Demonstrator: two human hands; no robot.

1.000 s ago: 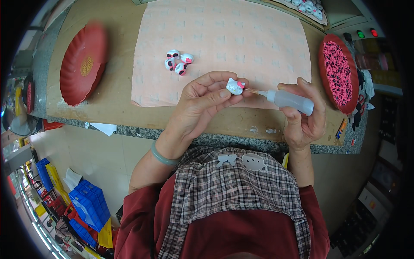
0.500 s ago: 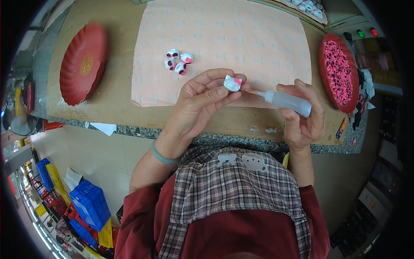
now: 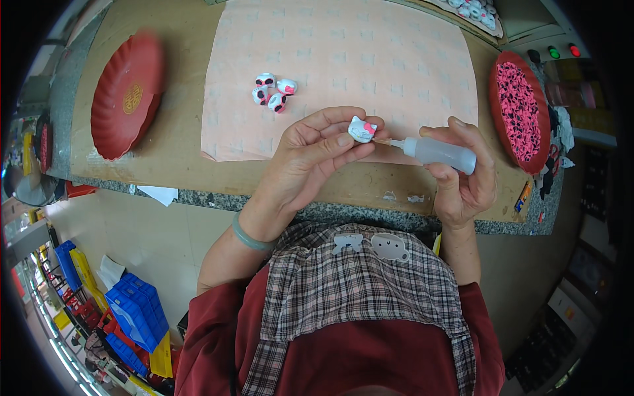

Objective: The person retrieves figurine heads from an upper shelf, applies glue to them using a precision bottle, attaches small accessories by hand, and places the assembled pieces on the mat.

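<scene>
Between the thumb and fingers of my left hand [image 3: 316, 150] is a small white cat-head figurine [image 3: 360, 130] with a pink bow, its face turned up. My right hand [image 3: 465, 175] grips a translucent squeeze bottle [image 3: 441, 155] lying nearly level, its thin needle tip pointing left. The tip is at the lower right edge of the figurine; whether it touches I cannot tell. Farther back and to the left, several similar white, pink and black figurines [image 3: 278, 102] lie clustered on the pale pink patterned cloth [image 3: 370, 59].
A red scalloped tray [image 3: 119, 129] stands at the left. At the right, another red tray [image 3: 543, 142] holds many small pink and black pieces [image 3: 516, 109]. A small orange and blue tube [image 3: 523, 196] lies near the table's right front edge. White figurines fill a container [image 3: 472, 13] at the back.
The figurine has shifted slightly to the right and tilted in my left fingers. The bottle's tip now sits closer beside it; my right hand has barely moved.
</scene>
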